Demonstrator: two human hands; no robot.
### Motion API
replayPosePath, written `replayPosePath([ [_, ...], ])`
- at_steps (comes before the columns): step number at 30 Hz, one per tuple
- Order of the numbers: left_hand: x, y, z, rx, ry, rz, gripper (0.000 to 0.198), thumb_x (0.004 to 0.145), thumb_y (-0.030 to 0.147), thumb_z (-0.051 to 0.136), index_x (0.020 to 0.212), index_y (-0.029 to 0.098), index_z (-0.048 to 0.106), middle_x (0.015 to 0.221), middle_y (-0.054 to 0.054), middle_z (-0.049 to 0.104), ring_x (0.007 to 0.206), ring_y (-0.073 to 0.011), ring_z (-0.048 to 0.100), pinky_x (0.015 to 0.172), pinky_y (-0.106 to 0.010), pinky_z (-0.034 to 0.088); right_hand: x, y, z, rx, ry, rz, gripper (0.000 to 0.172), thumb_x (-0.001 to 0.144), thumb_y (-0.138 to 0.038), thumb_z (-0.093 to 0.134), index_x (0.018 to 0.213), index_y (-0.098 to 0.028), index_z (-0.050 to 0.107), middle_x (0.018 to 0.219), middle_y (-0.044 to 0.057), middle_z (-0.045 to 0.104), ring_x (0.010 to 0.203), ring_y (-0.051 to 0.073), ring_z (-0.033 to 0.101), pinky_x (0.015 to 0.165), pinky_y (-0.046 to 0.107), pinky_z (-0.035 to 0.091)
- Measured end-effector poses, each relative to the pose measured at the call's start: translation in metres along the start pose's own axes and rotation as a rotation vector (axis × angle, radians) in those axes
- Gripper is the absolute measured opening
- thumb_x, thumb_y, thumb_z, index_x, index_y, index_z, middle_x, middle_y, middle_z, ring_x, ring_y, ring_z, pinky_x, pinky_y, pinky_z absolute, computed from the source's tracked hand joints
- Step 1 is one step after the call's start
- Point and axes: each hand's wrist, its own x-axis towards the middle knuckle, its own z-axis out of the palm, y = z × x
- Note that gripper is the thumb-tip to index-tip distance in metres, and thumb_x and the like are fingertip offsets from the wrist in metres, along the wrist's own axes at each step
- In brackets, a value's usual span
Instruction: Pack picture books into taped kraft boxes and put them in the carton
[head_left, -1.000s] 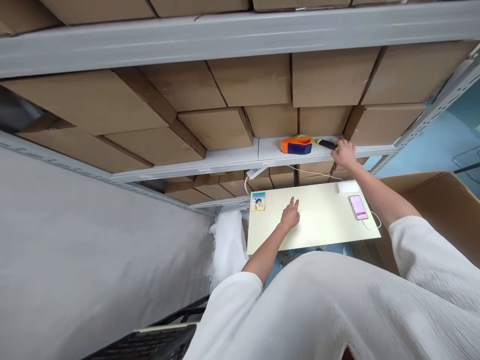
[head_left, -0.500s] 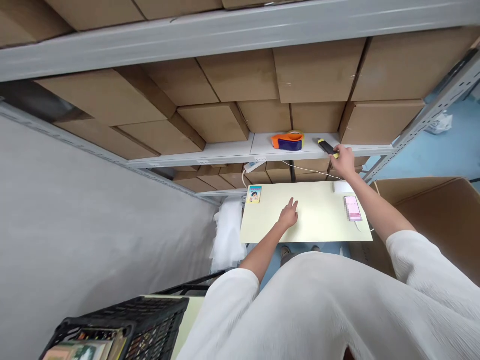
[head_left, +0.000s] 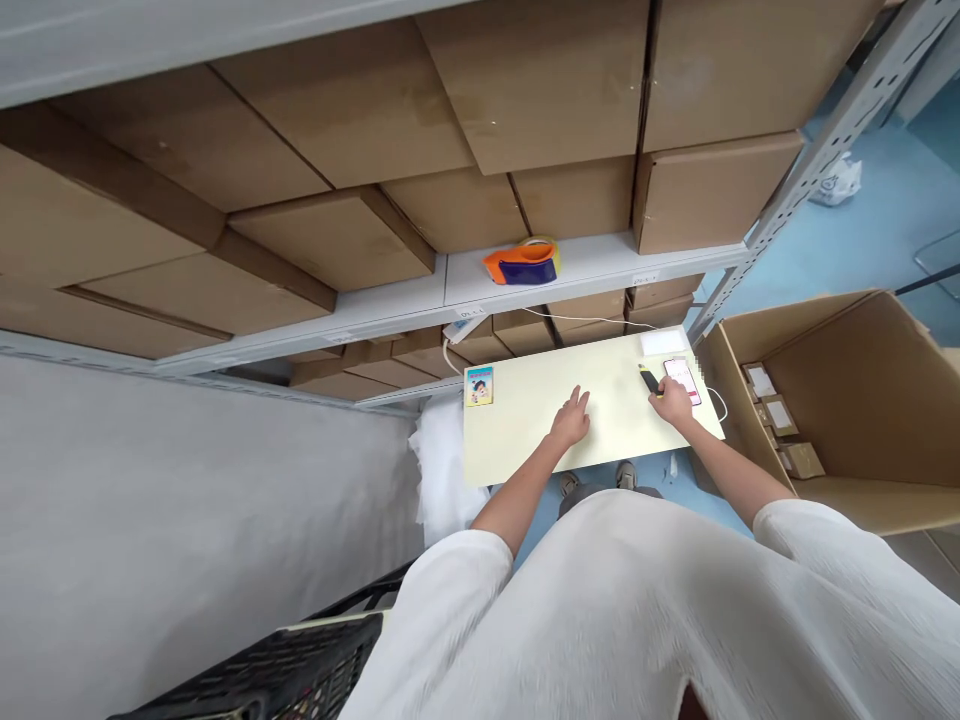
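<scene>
Over the pale tabletop (head_left: 517,430), my right hand (head_left: 673,402) grips a black and yellow utility knife (head_left: 649,380), its front end pointing up and left. Just beside that hand is a phone (head_left: 682,380) with a lit screen, and a white box-like item (head_left: 663,341) sits behind it. My left hand (head_left: 571,418) is at the middle of the table, fingers stretched out and holding nothing. A small picture booklet (head_left: 479,386) with a cartoon figure lies at the table's left end.
An orange and blue tape dispenser (head_left: 523,264) rests on the shelf (head_left: 592,258) among cardboard boxes (head_left: 559,80). On the right stands a large open carton (head_left: 862,390) with small boxes inside. A black crate (head_left: 300,670) is at lower left, near white wrapping material (head_left: 442,470).
My right hand has brought the utility knife down from the shelf edge to above the table, beside the phone. The view has shifted right, showing more of the open carton. My left hand stays outstretched.
</scene>
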Motion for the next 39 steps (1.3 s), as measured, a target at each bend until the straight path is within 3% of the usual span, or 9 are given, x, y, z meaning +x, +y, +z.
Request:
replayPosePath([
  [5, -0.002, -0.003, 0.007, 0.02, -0.031, -0.008, 0.072, 0.106, 0.021, 0.048, 0.176, 0.018, 0.034, 0.19, -0.017, 0.015, 0.164, -0.0367, 0.044, 0.131, -0.048, 0.041, -0.005, 0.022, 0.026, -0.132, -0.134, 0.002, 0.019, 0.104, -0.029, 0.06, 0.121, -0.02, 0.061, 0.123, 0.015, 0.069, 0.113, 0.03, 0.062, 0.08, 0.034, 0.043],
  [13, -0.012, -0.011, 0.017, 0.036, -0.108, -0.017, 0.064, 0.107, 0.024, 0.05, 0.171, 0.022, 0.043, 0.19, -0.014, 0.017, 0.162, -0.0373, 0.047, 0.129, -0.05, 0.043, -0.007, 0.029, 0.05, -0.28, -0.221, -0.046, 0.04, 0.108, -0.028, 0.051, 0.146, -0.018, 0.053, 0.141, 0.022, 0.059, 0.129, 0.036, 0.056, 0.092, 0.041, 0.046],
  [17, -0.019, -0.017, 0.015, 0.048, -0.117, -0.029, 0.062, 0.107, 0.024, 0.05, 0.169, 0.023, 0.046, 0.189, -0.014, 0.019, 0.16, -0.0369, 0.05, 0.127, -0.05, 0.045, -0.009, 0.029, 0.056, -0.293, -0.22, -0.031, 0.041, 0.108, -0.027, 0.05, 0.148, -0.017, 0.054, 0.144, 0.023, 0.058, 0.133, 0.036, 0.054, 0.099, 0.043, 0.045],
  [21, -0.024, -0.025, 0.007, 0.065, -0.105, -0.037, 0.061, 0.108, 0.023, 0.049, 0.169, 0.021, 0.046, 0.189, -0.014, 0.02, 0.16, -0.0357, 0.05, 0.128, -0.047, 0.044, -0.01, 0.014, 0.047, -0.26, -0.14, -0.034, 0.039, 0.109, -0.031, 0.049, 0.143, -0.014, 0.057, 0.146, 0.024, 0.058, 0.134, 0.038, 0.053, 0.106, 0.047, 0.043],
  [25, -0.023, -0.032, -0.004, 0.057, -0.064, -0.025, 0.062, 0.107, 0.023, 0.051, 0.168, 0.023, 0.048, 0.188, -0.013, 0.022, 0.159, -0.0351, 0.05, 0.129, -0.048, 0.044, 0.006, -0.03, 0.015, -0.141, 0.024, -0.177, 0.04, 0.11, -0.032, 0.045, 0.143, -0.015, 0.059, 0.145, 0.023, 0.059, 0.13, 0.038, 0.052, 0.107, 0.047, 0.043],
  [31, -0.022, -0.044, -0.028, 0.0, 0.025, -0.015, 0.063, 0.105, 0.022, 0.049, 0.169, 0.02, 0.047, 0.188, -0.015, 0.022, 0.161, -0.0367, 0.048, 0.129, -0.051, 0.044, 0.05, -0.146, -0.059, -0.044, 0.271, -0.54, 0.046, 0.109, -0.033, 0.044, 0.148, -0.015, 0.06, 0.15, 0.024, 0.058, 0.129, 0.04, 0.051, 0.109, 0.052, 0.042],
  [35, -0.027, -0.057, -0.042, -0.046, 0.081, -0.028, 0.064, 0.106, 0.024, 0.05, 0.169, 0.022, 0.046, 0.189, -0.014, 0.021, 0.161, -0.0359, 0.048, 0.129, -0.051, 0.045, 0.074, -0.224, -0.102, -0.082, 0.363, -0.743, 0.053, 0.108, -0.033, 0.045, 0.157, -0.014, 0.055, 0.158, 0.024, 0.054, 0.133, 0.041, 0.049, 0.111, 0.055, 0.041],
  [39, -0.037, -0.074, -0.051, -0.08, 0.118, -0.046, 0.061, 0.107, 0.024, 0.049, 0.168, 0.022, 0.047, 0.189, -0.014, 0.02, 0.162, -0.035, 0.047, 0.129, -0.05, 0.044, 0.097, -0.282, -0.126, -0.172, 0.377, -0.844, 0.064, 0.108, -0.034, 0.045, 0.168, -0.011, 0.044, 0.167, 0.026, 0.048, 0.141, 0.044, 0.042, 0.114, 0.058, 0.038],
])
